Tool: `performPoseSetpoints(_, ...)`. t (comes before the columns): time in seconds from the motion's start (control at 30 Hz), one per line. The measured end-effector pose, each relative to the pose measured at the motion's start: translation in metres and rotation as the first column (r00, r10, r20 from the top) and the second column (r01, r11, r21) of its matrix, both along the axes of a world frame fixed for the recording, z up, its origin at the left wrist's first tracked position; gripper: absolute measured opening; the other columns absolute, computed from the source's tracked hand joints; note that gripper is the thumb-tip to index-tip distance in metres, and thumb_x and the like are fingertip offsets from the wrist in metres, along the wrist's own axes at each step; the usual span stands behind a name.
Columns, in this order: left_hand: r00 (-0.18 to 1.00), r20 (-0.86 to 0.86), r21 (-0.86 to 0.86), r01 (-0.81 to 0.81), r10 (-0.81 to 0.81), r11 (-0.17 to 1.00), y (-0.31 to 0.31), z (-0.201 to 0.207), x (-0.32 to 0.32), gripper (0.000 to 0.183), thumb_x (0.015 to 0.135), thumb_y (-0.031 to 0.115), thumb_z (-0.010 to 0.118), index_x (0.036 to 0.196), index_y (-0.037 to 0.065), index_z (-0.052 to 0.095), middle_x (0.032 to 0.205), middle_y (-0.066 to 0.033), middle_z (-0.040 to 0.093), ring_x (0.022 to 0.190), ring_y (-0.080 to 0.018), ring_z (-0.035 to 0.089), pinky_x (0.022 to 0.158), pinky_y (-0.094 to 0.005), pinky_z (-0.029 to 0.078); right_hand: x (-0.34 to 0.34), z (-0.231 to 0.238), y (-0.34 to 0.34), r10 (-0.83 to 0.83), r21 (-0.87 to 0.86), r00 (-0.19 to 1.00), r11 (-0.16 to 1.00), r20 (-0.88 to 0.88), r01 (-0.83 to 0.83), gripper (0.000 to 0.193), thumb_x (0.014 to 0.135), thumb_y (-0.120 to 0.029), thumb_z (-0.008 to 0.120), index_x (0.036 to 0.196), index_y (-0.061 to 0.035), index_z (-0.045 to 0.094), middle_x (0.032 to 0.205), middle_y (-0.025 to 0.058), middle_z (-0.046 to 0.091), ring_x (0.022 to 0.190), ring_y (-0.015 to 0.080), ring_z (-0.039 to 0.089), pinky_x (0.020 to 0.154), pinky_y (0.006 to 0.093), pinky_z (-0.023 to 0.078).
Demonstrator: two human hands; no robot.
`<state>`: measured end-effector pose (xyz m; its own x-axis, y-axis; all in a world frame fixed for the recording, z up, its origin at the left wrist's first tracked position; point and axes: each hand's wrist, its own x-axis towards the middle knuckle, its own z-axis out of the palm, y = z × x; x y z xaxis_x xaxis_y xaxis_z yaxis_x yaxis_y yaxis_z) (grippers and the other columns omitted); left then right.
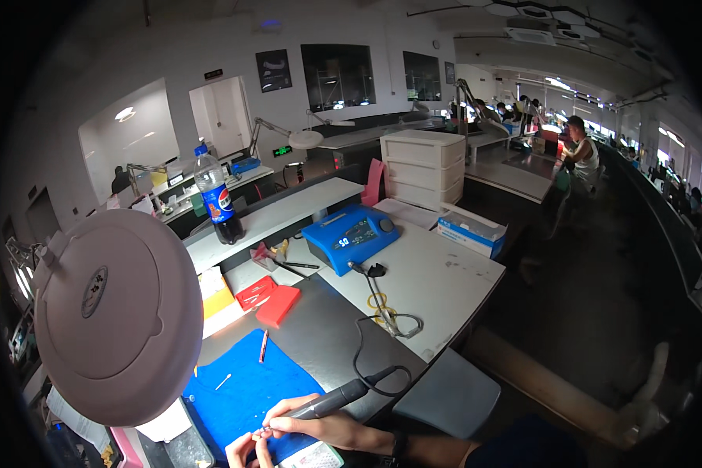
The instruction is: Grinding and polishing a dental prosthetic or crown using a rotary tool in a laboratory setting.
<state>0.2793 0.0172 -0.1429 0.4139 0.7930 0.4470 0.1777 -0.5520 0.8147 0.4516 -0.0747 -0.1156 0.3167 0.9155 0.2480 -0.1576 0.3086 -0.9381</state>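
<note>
My right hand [327, 429] is wrapped round a dark rotary handpiece [334, 400], its tip pointing down toward my left hand. The fingers of my left hand [246, 452] are pinched together at that tip; whatever they hold is too small to make out. Both hands are at the near edge of a blue cloth [238, 394]. On the cloth lie a red pen-like stick [264, 346] and a small white-tipped stick [224, 381]. A grey cable [358, 343] runs from the handpiece toward a blue control box [351, 235] with a lit display and a knob.
A large round lamp head [121, 312] blocks the left side. Beyond the cloth are red boxes [278, 305], with a cola bottle [218, 195] on the raised shelf [288, 214]. A tissue-type carton [472, 230] and white drawers [423, 168] stand farther back. Another person [581, 156] sits far right.
</note>
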Motion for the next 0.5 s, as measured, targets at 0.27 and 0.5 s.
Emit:
performPoseSetpoints(0.27, 0.978, -0.149, 0.302, -0.092, 0.143, 0.949, 0.002, -0.024, -0.002, 0.031, 0.094, 0.027, 0.079, 0.122, 0.013, 0.076, 0.108, -0.0098, 0.078, 0.087, -0.028, 0.076, 0.074, -0.0375, 0.06, -0.004, -0.001, -0.001, -0.008, 0.042, 0.997, 0.999, -0.077, 0.011, 0.024, 0.105, -0.016, 0.064, 0.115, 0.0044, 0.07, 0.11, 0.012, 0.075, 0.104, 0.0153, 0.069, 0.101, 0.0297, 0.052)
performPoseSetpoints(0.5, 0.986, -0.165, 0.117, 0.0, 0.02, 0.993, -0.004, -0.008, 0.001, 0.033, 0.098, 0.013, 0.069, 0.13, 0.005, 0.072, 0.12, -0.015, 0.076, 0.102, -0.0279, 0.074, 0.087, -0.0378, 0.06, -0.003, -0.008, 0.006, 0.016, 0.049, 0.993, 0.999, -0.114, -0.01, 0.027, 0.105, -0.018, 0.065, 0.118, 0.0039, 0.072, 0.111, 0.0118, 0.075, 0.101, 0.0142, 0.069, 0.1, 0.0293, 0.052)
